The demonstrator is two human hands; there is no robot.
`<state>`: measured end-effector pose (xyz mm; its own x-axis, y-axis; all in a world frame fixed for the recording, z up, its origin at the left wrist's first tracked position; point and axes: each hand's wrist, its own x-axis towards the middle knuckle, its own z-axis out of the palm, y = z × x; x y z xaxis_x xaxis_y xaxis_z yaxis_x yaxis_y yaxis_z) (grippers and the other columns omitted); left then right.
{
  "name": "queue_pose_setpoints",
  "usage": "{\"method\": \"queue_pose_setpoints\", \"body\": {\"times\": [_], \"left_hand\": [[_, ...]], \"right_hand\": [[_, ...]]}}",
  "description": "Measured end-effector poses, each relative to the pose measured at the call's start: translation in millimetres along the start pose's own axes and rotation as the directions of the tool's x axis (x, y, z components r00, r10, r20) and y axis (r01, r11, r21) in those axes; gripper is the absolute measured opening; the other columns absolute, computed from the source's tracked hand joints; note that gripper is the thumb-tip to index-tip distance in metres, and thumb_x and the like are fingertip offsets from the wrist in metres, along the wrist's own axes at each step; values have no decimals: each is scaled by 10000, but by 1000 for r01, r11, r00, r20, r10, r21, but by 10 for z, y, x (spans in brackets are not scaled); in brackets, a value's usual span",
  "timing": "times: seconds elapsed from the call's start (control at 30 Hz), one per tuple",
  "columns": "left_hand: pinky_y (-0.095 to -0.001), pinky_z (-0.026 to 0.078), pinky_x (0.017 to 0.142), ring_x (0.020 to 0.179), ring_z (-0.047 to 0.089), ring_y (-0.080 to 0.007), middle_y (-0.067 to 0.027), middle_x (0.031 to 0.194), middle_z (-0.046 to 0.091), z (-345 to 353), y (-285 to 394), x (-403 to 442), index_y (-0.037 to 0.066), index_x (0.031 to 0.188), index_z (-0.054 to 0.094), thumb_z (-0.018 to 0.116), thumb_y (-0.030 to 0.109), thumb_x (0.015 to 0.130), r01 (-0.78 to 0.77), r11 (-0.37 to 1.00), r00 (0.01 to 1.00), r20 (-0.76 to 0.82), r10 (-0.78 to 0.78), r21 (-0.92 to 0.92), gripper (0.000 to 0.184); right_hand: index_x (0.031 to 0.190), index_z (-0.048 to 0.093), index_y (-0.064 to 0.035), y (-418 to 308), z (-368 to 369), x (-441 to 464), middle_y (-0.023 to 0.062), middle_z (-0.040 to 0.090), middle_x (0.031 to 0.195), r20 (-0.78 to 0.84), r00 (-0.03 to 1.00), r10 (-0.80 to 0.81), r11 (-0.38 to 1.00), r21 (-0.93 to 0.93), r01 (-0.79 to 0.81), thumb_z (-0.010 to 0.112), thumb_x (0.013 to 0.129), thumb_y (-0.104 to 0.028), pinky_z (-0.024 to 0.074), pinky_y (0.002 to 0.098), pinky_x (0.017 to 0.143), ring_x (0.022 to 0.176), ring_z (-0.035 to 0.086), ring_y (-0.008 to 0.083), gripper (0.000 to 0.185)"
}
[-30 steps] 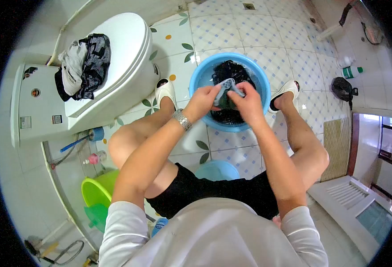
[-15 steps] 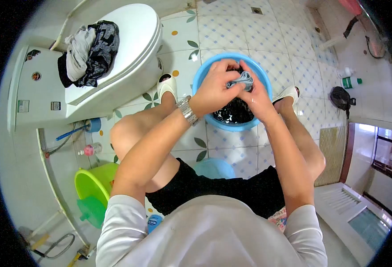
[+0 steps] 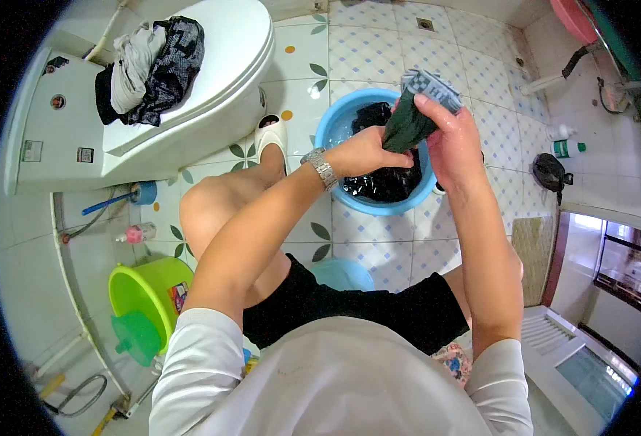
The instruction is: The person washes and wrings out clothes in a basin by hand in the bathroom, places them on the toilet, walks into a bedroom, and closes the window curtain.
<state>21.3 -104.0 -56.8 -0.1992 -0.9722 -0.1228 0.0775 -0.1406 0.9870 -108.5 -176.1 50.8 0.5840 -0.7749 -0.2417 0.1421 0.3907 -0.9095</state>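
A wet dark green cloth with a grey-blue patterned band (image 3: 410,122) is held above the right part of a light blue basin (image 3: 325,131). My left hand (image 3: 368,152) is closed on its lower dark end, thumb toward the right. Around the patterned upper part, my right hand (image 3: 455,142) is wrapped, its thumb lying over the band. Black wet cloth (image 3: 384,184) lies in water in the basin beneath both hands. A metal watch (image 3: 322,168) is on my left wrist.
Grey and black clothes (image 3: 137,69) lie on the closed toilet lid (image 3: 227,43). A green bucket (image 3: 128,280) stands at the left, and a second blue basin (image 3: 344,275) sits between my legs. On the right are a black bag (image 3: 549,173) and a white-green bottle (image 3: 569,149).
The bunched grey-blue cloth has been opened out, and its dark green part now shows. My right hand has moved right and up with it; my left hand has shifted down to the dark end.
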Motion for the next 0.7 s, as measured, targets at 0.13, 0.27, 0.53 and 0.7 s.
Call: {"method": "queue_pose_setpoints", "body": {"times": [0.13, 0.27, 0.53, 0.7], "left_hand": [[-299, 456, 910, 975, 596, -136, -48, 1022, 669, 44, -114, -55, 41, 1073, 650, 768, 239, 803, 130, 991, 991, 23, -130, -32, 355], [-295, 481, 860, 898, 617, -142, -60, 984, 662, 85, -218, -99, 36, 1097, 611, 754, 239, 823, 154, 979, 988, 36, -151, -134, 370], [-447, 563, 809, 825, 669, -260, -107, 943, 638, 146, -565, -69, 63, 1200, 519, 294, 720, 918, 324, 611, 932, 135, -335, -722, 749], [-489, 525, 887, 1080, 629, -291, -117, 1182, 634, 176, -260, -113, 102, 1316, 497, 262, 736, 912, 269, 432, 937, 130, -323, -861, 788]], "right_hand": [[1013, 622, 43, 13, -58, 142, 135, 680, 945, -32, 999, -33, 999, 42, 34, 626, 862, -124, 516, 348, 814, 858, 655, 226, 226], [1016, 608, 62, 137, -329, 417, 147, 662, 972, -128, 992, 16, 995, 105, -2, 602, 896, -165, 487, 370, 872, 906, 633, 240, 257], [1050, 634, -34, 527, -585, 548, 98, 643, 1014, -145, 988, -56, 996, -73, 45, 690, 820, -142, 484, 392, 876, 948, 613, 258, 261], [1106, 647, -120, 806, -506, 25, 121, 570, 1201, 573, 734, -364, 85, -765, 639, 723, 682, -110, 438, 415, 958, 1151, 511, 342, 430]]}}
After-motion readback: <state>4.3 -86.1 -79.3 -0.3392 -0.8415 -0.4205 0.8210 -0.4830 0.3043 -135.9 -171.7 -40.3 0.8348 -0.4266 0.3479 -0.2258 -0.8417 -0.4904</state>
